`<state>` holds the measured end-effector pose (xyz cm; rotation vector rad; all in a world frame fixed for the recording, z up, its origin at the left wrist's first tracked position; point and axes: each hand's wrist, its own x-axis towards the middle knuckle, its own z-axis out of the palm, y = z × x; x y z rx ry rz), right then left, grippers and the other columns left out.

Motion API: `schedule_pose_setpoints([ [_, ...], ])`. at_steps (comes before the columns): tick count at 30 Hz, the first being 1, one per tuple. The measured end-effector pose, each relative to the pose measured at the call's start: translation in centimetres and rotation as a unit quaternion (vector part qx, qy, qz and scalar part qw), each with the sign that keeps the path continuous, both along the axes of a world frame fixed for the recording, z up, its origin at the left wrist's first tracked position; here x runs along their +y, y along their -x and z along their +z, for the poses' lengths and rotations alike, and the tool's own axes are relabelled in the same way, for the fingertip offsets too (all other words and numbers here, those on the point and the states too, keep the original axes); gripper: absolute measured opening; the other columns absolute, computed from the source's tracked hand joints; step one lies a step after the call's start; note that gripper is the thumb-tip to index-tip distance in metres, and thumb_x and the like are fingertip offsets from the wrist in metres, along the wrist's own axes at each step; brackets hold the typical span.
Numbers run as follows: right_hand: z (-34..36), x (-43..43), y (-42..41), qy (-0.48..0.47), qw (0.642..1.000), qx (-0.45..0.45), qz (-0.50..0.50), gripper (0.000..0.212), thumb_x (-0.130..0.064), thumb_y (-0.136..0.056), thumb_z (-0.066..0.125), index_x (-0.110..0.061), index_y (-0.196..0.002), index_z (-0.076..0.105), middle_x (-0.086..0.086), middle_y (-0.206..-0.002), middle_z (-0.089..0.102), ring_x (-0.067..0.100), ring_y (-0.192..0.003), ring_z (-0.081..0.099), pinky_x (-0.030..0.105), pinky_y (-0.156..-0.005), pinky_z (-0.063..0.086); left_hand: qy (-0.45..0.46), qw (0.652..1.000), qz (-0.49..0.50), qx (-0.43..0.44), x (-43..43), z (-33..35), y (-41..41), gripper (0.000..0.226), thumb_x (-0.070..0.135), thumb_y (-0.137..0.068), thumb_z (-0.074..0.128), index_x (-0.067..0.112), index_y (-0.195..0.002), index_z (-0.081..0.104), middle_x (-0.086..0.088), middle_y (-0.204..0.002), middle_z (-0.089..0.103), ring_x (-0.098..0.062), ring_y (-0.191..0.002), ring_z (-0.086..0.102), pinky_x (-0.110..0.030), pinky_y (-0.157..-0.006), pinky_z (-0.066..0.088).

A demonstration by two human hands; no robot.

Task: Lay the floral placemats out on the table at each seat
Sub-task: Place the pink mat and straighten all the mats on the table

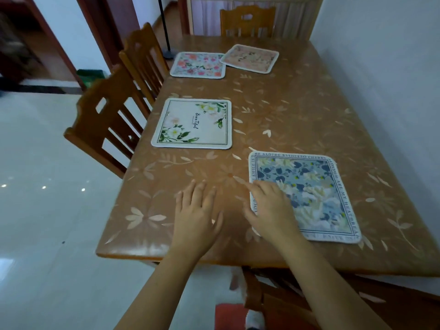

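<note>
blue floral placemat [309, 194] lies at the near seat on the bench [285, 110]. right hand [269, 206] rests flat on its left edge, left hand [197, 210] flat on the bench beside it, fingers spread. likely step: final alignment; next, square it to the edge

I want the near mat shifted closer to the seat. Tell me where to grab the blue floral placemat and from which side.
Probably pinch the left edge of the blue floral fabric placemat, coming from the bare brown wooden table beside it. It lies flat and thin, so only a rim can be lifted, and the right hand rests open across that edge.
</note>
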<state>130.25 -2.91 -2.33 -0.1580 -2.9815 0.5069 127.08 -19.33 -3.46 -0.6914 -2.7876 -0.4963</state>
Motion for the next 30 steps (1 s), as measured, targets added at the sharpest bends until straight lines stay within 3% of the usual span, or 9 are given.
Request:
schedule_pose_setpoints([
  [11, 2.8, -18.1, 3.3, 0.023, 0.997, 0.053, -0.042, 0.045, -0.028, -0.082, 0.057, -0.017, -0.124, 0.048, 0.005, -0.131, 0.052, 0.026, -0.123, 0.043, 0.046, -0.1, 0.035, -0.024, 0.999, -0.024, 0.011, -16.6, 3.0, 3.7, 0.046, 0.019, -0.071, 0.068, 0.005, -0.113, 0.057, -0.022, -0.121, 0.058, -0.039, -0.117, 0.049, -0.06, -0.095, 0.04],
  [16, 3.3, -23.9, 5.5, 0.013, 0.999, 0.032, -0.022, 0.045, -0.03, -0.083, 0.055, -0.02, -0.126, 0.046, 0.002, -0.138, 0.046, 0.024, -0.132, 0.033, 0.044, -0.106, 0.028, -0.032, 0.999, -0.021, 0.025, -22.0, 3.5, 5.3, 0.045, 0.018, -0.07, 0.07, 0.006, -0.112, 0.058, -0.019, -0.119, 0.06, -0.036, -0.116, 0.052, -0.055, -0.091, 0.042],
  [19, 4.0, -26.3, 8.1, 0.003, 0.999, 0.041, -0.01, 0.045, -0.028, -0.083, 0.056, -0.018, -0.126, 0.046, 0.004, -0.135, 0.049, 0.026, -0.127, 0.038, 0.044, -0.105, 0.03, -0.027, 0.999, 0.0, 0.037, -24.8, 3.5, 7.1, 0.045, 0.018, -0.069, 0.071, 0.007, -0.111, 0.059, -0.017, -0.117, 0.062, -0.036, -0.114, 0.053, -0.054, -0.092, 0.041],
  [24, 4.0, -31.2, 14.1, 0.015, 0.998, 0.053, -0.012, 0.044, -0.027, -0.085, 0.053, -0.019, -0.128, 0.044, 0.003, -0.136, 0.047, 0.024, -0.128, 0.036, 0.048, -0.108, 0.029, -0.015, 0.999, 0.017, 0.025, -29.7, 2.8, 12.2, 0.043, 0.017, -0.072, 0.069, 0.005, -0.112, 0.059, -0.02, -0.121, 0.06, -0.039, -0.117, 0.05, -0.06, -0.094, 0.038],
  [30, 3.6, -34.2, 22.1, 0.03, 0.995, 0.064, -0.068, 0.043, -0.031, -0.087, 0.052, -0.021, -0.128, 0.042, 0.002, -0.136, 0.047, 0.022, -0.127, 0.038, 0.043, -0.106, 0.032, -0.004, 1.0, -0.025, 0.017, -32.9, 3.7, 21.9, 0.04, 0.022, -0.081, 0.062, 0.007, -0.118, 0.055, -0.017, -0.128, 0.055, -0.036, -0.126, 0.042, -0.057, -0.102, 0.03],
])
